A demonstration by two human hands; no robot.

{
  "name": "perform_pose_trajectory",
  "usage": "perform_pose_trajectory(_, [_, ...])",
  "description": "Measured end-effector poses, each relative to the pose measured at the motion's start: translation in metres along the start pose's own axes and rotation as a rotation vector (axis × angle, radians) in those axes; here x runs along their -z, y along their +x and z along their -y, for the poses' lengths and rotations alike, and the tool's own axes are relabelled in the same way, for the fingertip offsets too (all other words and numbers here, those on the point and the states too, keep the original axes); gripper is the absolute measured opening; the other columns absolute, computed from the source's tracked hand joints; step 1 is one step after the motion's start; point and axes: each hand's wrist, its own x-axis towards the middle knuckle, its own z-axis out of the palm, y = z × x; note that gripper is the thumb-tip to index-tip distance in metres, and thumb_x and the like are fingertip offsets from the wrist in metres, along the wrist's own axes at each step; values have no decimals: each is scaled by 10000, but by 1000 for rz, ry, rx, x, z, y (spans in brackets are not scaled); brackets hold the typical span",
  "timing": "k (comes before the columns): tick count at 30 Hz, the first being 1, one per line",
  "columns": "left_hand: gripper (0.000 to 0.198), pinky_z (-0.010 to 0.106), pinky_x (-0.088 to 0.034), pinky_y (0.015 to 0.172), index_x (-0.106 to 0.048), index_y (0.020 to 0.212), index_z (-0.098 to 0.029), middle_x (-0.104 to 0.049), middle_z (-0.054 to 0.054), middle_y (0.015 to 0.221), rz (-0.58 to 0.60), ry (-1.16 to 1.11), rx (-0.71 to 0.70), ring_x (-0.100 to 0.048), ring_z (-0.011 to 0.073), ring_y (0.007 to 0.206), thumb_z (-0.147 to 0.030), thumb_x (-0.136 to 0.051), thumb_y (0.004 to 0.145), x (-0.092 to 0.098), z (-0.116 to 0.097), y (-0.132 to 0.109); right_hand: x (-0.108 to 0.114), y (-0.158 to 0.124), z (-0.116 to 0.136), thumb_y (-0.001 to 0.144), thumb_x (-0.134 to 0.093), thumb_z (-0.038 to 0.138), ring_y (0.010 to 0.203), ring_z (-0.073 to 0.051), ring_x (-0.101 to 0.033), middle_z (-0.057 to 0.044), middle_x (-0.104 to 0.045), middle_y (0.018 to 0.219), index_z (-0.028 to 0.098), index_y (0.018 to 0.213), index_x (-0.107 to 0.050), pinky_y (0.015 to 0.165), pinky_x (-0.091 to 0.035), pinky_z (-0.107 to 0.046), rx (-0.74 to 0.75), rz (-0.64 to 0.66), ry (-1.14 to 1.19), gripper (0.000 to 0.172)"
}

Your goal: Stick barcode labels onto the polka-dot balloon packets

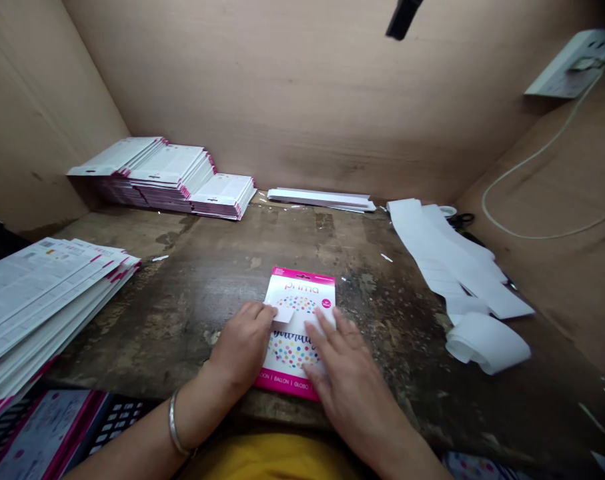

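Balloon packet card [299,287]: pink-bordered, thin, light, stiff yet bendable; lies flat at front centre of the worn wooden worktop [222,267]; best held by its edges. Left hand [242,347]: fingers [255,313] together on a small white paper tab [283,315]; pinch cannot be told. Right hand [352,387]: fingers [327,340] apart, flat on card. White paper strips [487,341] at 3 o'clock; stacked packet cards [167,177] at 11; printed sheets [37,300] at 9. Worktop's near edge just below card, at 6 o'clock.

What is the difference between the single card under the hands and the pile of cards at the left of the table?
The single card lies alone, while the pile holds many stacked cards. The single card shows coloured dots; the pile shows small black text. Both are white with pink edges.
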Motion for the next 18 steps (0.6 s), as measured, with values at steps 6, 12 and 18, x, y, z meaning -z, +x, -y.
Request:
perform_pose_trajectory(6, [227,313,-501,767,-656,956,-179,-682,66,934,-180,-302,351,-639,204,854,-275,-463,886,4,-3,-1,-13,-3,12,917,-422,392,1394,-288,-163,-48,-255,1496,178,1429,-311,1121,-155,-558,95,128,-61,567])
perform_pose_trajectory(12, [241,310,-481,792,-673,942,-185,-699,58,934,-182,-301,408,-641,209,856,-314,-483,869,3,-5,-2,-14,19,33,898,-444,415,1383,-305,-192,-97,-302,1478,136,1418,-337,1131,-139,-524,139,178,20,600])
perform_pose_trajectory(18, [240,328,-462,831,-670,971,-187,-689,61,942,-175,-277,349,-620,214,896,-310,-497,859,3,-4,-3,-19,32,45,883,-466,380,1360,-342,-237,-104,-308,1480,132,1430,-307,1118,-141,-553,179,153,40,621])
